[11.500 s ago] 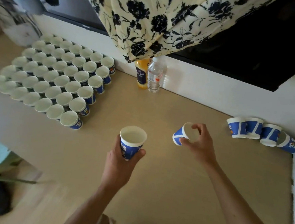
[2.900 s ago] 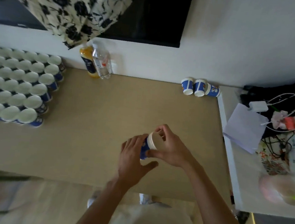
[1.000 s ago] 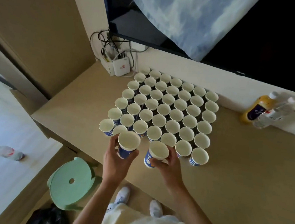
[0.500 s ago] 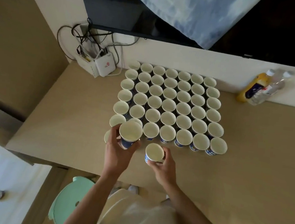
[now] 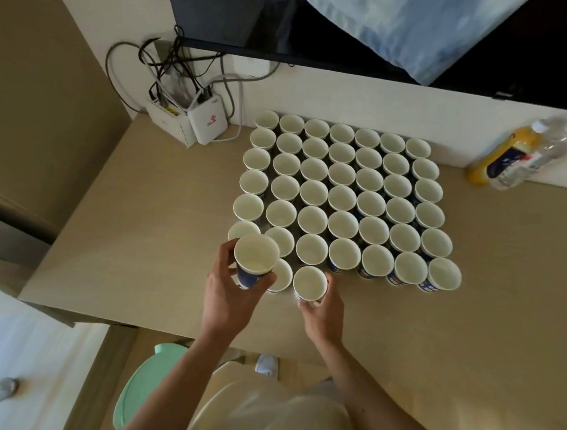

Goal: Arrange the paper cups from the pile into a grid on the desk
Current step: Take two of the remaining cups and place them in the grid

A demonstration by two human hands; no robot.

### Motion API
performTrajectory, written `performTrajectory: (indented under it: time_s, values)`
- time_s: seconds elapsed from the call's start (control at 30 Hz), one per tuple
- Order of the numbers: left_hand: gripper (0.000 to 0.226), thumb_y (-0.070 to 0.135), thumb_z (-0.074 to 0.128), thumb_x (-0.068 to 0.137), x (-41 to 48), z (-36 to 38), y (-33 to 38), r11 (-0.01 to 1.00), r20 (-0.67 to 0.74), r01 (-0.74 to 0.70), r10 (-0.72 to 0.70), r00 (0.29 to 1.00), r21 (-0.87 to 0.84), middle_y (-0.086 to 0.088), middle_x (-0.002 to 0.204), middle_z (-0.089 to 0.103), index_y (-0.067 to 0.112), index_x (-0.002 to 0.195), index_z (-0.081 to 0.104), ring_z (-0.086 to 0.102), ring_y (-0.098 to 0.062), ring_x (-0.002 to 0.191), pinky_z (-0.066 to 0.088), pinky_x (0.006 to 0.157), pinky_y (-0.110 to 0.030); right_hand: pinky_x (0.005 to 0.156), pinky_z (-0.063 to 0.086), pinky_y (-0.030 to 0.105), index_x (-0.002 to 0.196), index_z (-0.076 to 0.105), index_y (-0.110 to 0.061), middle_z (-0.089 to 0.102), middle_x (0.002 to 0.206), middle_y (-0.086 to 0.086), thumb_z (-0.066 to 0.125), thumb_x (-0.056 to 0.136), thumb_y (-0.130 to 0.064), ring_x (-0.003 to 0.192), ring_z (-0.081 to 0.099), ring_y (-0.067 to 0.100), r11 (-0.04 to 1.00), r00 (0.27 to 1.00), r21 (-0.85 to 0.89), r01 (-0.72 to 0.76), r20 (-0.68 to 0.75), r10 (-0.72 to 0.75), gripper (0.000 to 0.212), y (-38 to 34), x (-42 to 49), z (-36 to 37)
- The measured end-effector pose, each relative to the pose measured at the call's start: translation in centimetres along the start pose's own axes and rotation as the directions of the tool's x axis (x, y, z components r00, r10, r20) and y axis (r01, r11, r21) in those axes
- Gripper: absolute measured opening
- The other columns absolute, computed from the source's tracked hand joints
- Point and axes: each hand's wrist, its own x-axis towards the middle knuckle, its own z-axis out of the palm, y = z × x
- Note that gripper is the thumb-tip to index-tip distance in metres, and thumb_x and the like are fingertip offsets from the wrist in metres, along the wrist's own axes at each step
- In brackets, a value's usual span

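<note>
forearms: bare | clothes: cream, loose fit | shoe: wht (seen in part)

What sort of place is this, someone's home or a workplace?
Probably a room in someone's home. A dark screen on the wall hangs partly under a draped cloth, a white router with tangled cables sits at the corner of the desk, and a green plastic stool stands below.
</note>
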Motion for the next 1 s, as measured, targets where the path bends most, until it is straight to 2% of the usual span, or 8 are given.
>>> performTrajectory:
  time_s: [0.13, 0.27, 0.4, 0.47, 0.6, 0.7, 0.87, 1.0]
  values:
    - [0.063, 0.018, 0.091, 0.068, 0.1, -0.3, -0.3, 1.0, 0.021, -0.01, 0.01, 1.0, -0.003, 0.028, 0.105, 0.065, 0.03, 0.118, 0.055, 0.065, -0.002, 0.093, 0.051, 0.073, -0.014, 0.085, 0.055, 0.029, 0.134, 0.05, -0.018, 0.067, 0.116, 0.001, 0.081, 0.075, -0.008, 0.101, 0.065, 0.018, 0.999, 0.999, 0.015, -0.034, 0.011, 0.034, 0.068, 0.1, 0.0, 0.4]
    - [0.063, 0.019, 0.09, 0.069, 0.1, -0.3, -0.2, 0.999, 0.062, -0.029, 0.03, 0.998, -0.025, 0.027, 0.104, 0.065, 0.032, 0.118, 0.054, 0.066, -0.003, 0.092, 0.051, 0.072, -0.015, 0.094, 0.056, 0.041, 0.147, 0.038, -0.013, 0.054, 0.136, 0.009, 0.075, 0.075, 0.005, 0.112, 0.058, 0.017, 0.992, 0.993, 0.05, -0.112, 0.045, 0.11, 0.083, 0.7, -0.6, 0.1]
    - [0.06, 0.021, 0.09, 0.07, 0.2, 0.7, 0.0, 0.994, 0.128, -0.088, 0.094, 0.987, -0.058, 0.012, 0.11, 0.066, 0.032, 0.118, 0.056, 0.065, -0.011, 0.099, 0.055, 0.08, -0.024, 0.095, 0.052, 0.047, 0.147, 0.035, -0.005, 0.047, 0.129, 0.01, 0.072, 0.073, 0.012, 0.108, 0.054, 0.023, 0.993, 0.978, 0.089, -0.081, -0.184, 0.096, 0.084, 0.4, -1.9, -2.5]
    - [0.062, 0.021, 0.091, 0.068, 0.4, 1.6, 0.3, 0.991, 0.183, -0.117, 0.128, 0.975, -0.068, 0.007, 0.114, 0.062, 0.03, 0.119, 0.058, 0.063, -0.011, 0.102, 0.055, 0.084, -0.027, 0.094, 0.05, 0.041, 0.144, 0.039, -0.008, 0.049, 0.124, 0.008, 0.073, 0.072, 0.008, 0.105, 0.055, 0.023, 0.989, 0.963, 0.148, -0.027, -0.263, 0.066, 0.082, -0.6, -1.9, -4.5]
    - [0.063, 0.043, 0.087, 0.064, 0.9, 4.1, 1.2, 0.984, 0.308, -0.175, 0.179, 0.934, -0.042, 0.017, 0.114, 0.06, 0.035, 0.119, 0.057, 0.06, -0.005, 0.104, 0.049, 0.084, -0.019, 0.085, 0.042, 0.016, 0.133, 0.051, -0.024, 0.062, 0.124, -0.01, 0.082, 0.071, -0.01, 0.113, 0.057, 0.005, 0.974, 0.994, 0.202, 0.1, 0.021, -0.107, 0.071, -4.6, -1.1, -8.7]
    - [0.068, 0.04, 0.087, 0.062, 1.0, 5.6, 2.2, 0.98, 0.404, -0.196, 0.197, 0.893, -0.044, 0.011, 0.112, 0.064, 0.028, 0.123, 0.059, 0.059, 0.004, 0.097, 0.042, 0.076, -0.007, 0.086, 0.043, 0.014, 0.129, 0.054, -0.027, 0.065, 0.12, -0.016, 0.086, 0.065, -0.028, 0.11, 0.06, 0.006, 0.964, 0.959, 0.206, 0.168, 0.191, -0.208, 0.071, -6.5, -0.7, -9.9]
    - [0.069, 0.029, 0.091, 0.066, 1.3, 7.0, 2.5, 0.979, 0.53, -0.201, 0.189, 0.827, -0.036, 0.013, 0.115, 0.066, 0.03, 0.127, 0.056, 0.06, 0.004, 0.101, 0.044, 0.075, -0.007, 0.09, 0.053, 0.031, 0.127, 0.059, -0.024, 0.07, 0.115, -0.006, 0.085, 0.064, -0.031, 0.106, 0.065, 0.017, 0.943, 0.976, 0.307, 0.132, 0.126, -0.177, 0.068, -5.9, -0.5, -10.0]
    - [0.081, 0.038, 0.09, 0.063, 1.6, 6.9, 1.7, 0.987, 0.537, -0.158, 0.135, 0.833, -0.003, 0.014, 0.123, 0.064, 0.025, 0.134, 0.053, 0.06, 0.0, 0.108, 0.044, 0.081, -0.009, 0.083, 0.051, 0.024, 0.125, 0.059, -0.025, 0.069, 0.111, -0.007, 0.083, 0.064, -0.034, 0.099, 0.065, 0.013, 0.95, 0.996, 0.305, 0.072, 0.026, -0.084, 0.066, -4.3, -0.1, -9.5]
